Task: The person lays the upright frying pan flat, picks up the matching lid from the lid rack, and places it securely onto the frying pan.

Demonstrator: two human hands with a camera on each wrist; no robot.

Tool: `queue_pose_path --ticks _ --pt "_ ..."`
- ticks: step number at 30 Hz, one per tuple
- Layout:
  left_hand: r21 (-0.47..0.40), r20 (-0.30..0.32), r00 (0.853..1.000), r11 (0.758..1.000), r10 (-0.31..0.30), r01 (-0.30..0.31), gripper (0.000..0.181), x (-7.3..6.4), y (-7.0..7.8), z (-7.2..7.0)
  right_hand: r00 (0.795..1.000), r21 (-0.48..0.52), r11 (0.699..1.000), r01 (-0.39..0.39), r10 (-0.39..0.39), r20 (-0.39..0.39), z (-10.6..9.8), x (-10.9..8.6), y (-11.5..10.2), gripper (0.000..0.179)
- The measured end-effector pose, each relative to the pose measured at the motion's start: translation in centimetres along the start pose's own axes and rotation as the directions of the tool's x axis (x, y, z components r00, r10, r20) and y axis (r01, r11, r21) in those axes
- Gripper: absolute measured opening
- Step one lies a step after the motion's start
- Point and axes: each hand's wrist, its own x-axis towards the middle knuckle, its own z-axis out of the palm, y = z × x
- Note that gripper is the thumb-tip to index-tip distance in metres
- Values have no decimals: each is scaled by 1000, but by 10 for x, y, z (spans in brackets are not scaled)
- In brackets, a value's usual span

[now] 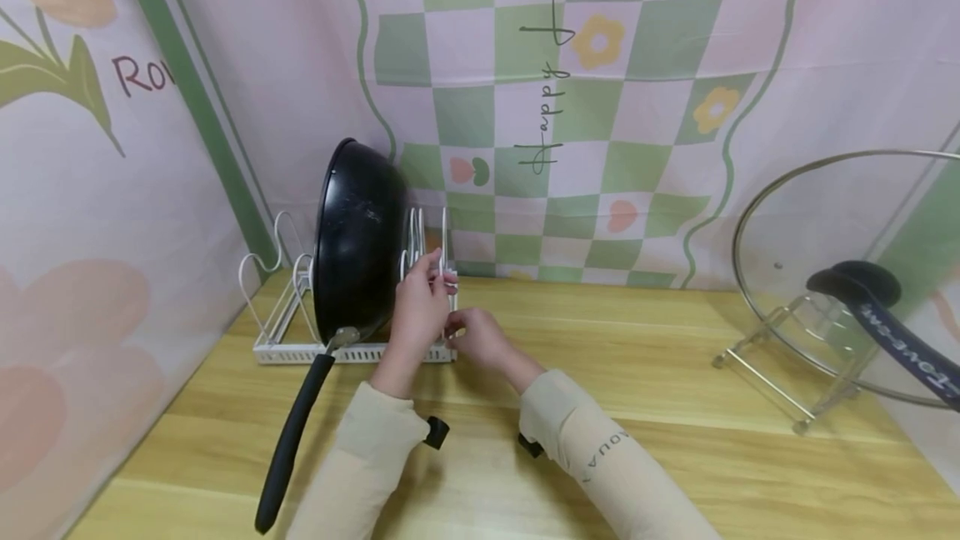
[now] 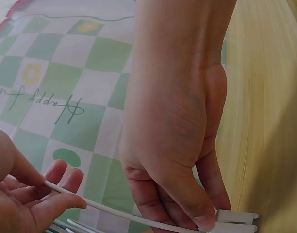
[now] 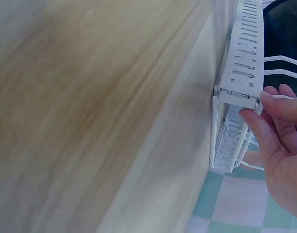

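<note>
A white slotted rack (image 1: pixel 300 354) with upright wire dividers stands on the wooden table at the back left. My left hand (image 1: pixel 422 307) pinches the rightmost wire divider (image 2: pixel 124 214) between thumb and fingers, partway up. Lower down, my right hand (image 1: pixel 480 338) grips the foot of that divider at the rack's right front corner, its thumb and fingertips at the slotted rail (image 3: pixel 243 73) in the right wrist view. Left of my left hand, a black wok (image 1: pixel 360 232) sits on edge in the rack, its black handle (image 1: pixel 296 444) slanting toward the table's front.
A glass lid (image 1: pixel 780 215) leans in a small metal stand (image 1: pixel 765 377) at the right, with a dark utensil (image 1: pixel 892 340) in front of it. A patterned cloth (image 1: pixel 562 107) hangs behind the table, another along the left side.
</note>
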Motion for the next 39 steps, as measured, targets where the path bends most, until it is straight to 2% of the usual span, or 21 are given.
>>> queue_pose_path --ticks 5,9,16,25,39 --pt "-14 8 1000 1000 -25 25 42 0 5 1 1000 -9 1000 -15 15 -1 -1 1 2 13" --pt "15 19 999 999 -44 44 43 3 10 2 1000 -19 1000 -18 18 -7 -4 0 2 13" --pt "56 18 999 998 -38 37 41 3 14 3 1000 -35 999 -15 15 -5 -7 0 3 10" --pt "39 19 997 996 -77 76 42 3 16 8 999 -27 999 -37 36 -15 -9 -2 6 11" --pt "45 18 989 988 -146 145 43 3 21 17 1000 -43 999 -17 16 -20 -14 -5 12 10"
